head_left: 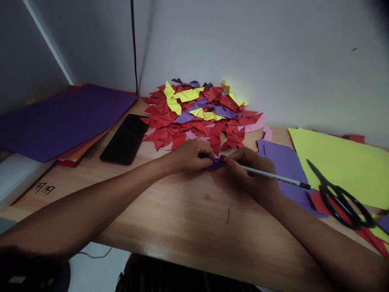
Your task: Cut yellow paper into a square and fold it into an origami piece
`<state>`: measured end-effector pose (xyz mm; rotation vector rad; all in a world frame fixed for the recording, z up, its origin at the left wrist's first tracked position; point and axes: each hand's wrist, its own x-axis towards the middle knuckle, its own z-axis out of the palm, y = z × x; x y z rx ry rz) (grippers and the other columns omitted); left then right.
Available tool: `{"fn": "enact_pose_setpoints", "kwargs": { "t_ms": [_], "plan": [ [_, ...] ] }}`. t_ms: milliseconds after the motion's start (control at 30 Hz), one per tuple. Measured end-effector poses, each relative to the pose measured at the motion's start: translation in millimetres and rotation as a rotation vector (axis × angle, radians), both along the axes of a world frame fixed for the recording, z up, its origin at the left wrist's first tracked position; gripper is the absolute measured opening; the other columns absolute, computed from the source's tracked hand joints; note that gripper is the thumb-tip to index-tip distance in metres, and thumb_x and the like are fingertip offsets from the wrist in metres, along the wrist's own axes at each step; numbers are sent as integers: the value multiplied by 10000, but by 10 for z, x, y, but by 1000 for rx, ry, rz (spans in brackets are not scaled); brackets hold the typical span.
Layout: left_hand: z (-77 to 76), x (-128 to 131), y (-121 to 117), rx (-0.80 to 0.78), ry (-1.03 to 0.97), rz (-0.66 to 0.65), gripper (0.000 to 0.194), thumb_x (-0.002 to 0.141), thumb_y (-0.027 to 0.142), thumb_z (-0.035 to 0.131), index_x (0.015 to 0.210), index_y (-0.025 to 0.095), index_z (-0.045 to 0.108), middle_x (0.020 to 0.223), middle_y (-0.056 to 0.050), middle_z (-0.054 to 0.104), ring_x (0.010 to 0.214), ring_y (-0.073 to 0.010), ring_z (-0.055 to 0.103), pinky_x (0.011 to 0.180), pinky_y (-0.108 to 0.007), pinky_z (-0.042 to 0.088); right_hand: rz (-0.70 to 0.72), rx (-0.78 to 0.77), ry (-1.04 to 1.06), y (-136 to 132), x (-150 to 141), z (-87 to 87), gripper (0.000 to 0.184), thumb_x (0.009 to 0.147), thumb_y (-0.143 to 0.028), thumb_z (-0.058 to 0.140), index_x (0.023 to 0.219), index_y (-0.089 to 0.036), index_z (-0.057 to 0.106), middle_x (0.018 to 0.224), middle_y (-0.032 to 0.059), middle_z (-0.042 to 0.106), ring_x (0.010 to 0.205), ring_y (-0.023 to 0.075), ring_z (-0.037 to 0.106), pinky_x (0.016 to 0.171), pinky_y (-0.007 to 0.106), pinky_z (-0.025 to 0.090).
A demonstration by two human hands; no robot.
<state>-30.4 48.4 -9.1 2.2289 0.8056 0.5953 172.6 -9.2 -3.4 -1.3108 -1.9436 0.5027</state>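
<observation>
A small folded piece of purple paper [217, 163] lies between my hands on the table, in front of a heap of folded paper bats [194, 117] in red, yellow and purple. My left hand [193, 156] pinches the purple paper from its left side. On the right, my right hand [253, 166] holds a slim white pen [270, 174] with a black end cap pointing right. Its fingertips meet the purple paper's right edge, and the pen's tip is hidden there. Some yellow bats in the heap have small drawn faces.
Left stand a black phone [124, 140] and a stack of coloured sheets topped by purple paper [69, 117]. At right lie purple paper pieces [281, 156], a yellow sheet [343, 166], black-handled scissors [337, 194] and red scraps [320, 202]. The wooden table [182, 227] meets a wall behind.
</observation>
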Motion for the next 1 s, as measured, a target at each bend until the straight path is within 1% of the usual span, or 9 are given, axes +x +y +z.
{"fn": "enact_pose_setpoints", "kwargs": {
  "t_ms": [167, 400, 667, 867, 1000],
  "plan": [
    [-2, 2, 0, -2, -15, 1, 136, 748, 154, 607, 825, 155, 719, 859, -41, 711, 845, -165, 613, 818, -286, 442, 25, 10, -17, 12, -9, 6, 111, 842, -222, 609, 736, -224, 577, 637, -13, 639, 495, 99, 508, 447, 215, 382],
    [7, 1, -8, 1, 1, -2, 135, 757, 160, 596, 820, 156, 715, 845, -35, 705, 833, -157, 601, 805, -280, 432, 45, -5, -3, 17, -9, -14, 96, 858, -249, 605, 768, -216, 591, 696, 0, 666, 534, 103, 538, 475, 213, 403],
    [-10, -1, 5, 8, -3, -13, 142, 754, 153, 598, 832, 141, 717, 861, -50, 708, 847, -168, 610, 809, -285, 438, 46, -17, -4, 18, -1, -30, 100, 864, -251, 598, 775, -208, 593, 680, -4, 654, 525, 94, 521, 472, 199, 400],
    [-8, 1, -2, 10, 0, 1, 133, 753, 154, 601, 821, 159, 714, 852, -28, 708, 842, -154, 611, 815, -270, 435, 78, 25, 0, 38, 0, -45, 94, 863, -247, 601, 779, -203, 600, 682, -9, 655, 529, 88, 538, 468, 191, 395],
    [7, 2, -10, 18, 2, 5, 121, 758, 160, 597, 803, 166, 709, 833, -20, 702, 825, -148, 603, 793, -264, 434, 62, 28, 11, 34, -2, -48, 98, 853, -242, 611, 762, -210, 597, 656, -16, 646, 502, 87, 521, 448, 197, 383]
  ]
}}
